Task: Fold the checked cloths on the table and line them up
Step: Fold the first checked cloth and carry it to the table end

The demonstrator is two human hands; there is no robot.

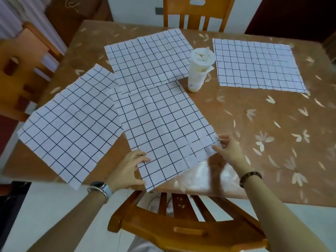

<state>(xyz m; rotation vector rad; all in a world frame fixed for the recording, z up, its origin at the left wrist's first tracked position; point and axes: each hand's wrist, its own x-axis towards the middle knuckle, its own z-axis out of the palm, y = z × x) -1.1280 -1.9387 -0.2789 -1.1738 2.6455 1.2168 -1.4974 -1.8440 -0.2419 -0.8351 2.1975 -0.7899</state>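
Observation:
Several white cloths with a dark checked grid lie flat on the brown table [254, 124]. The nearest cloth [163, 128] reaches the table's front edge. My left hand [127, 170] pinches its near left edge, thumb under and fingers on top. My right hand [229, 148] pinches its near right corner, which is lifted slightly. A second cloth [72, 124] lies to the left, partly over the table's edge. A third cloth [149, 57] lies behind, overlapped by the nearest one. A fourth cloth [256, 64] lies apart at the far right.
A white plastic cup [198, 70] with a crumpled lid stands between the far cloths. Wooden chairs stand at the near side [181, 224], the far side [196, 13] and the left [20, 66]. A shiny glare patch marks the table's front edge.

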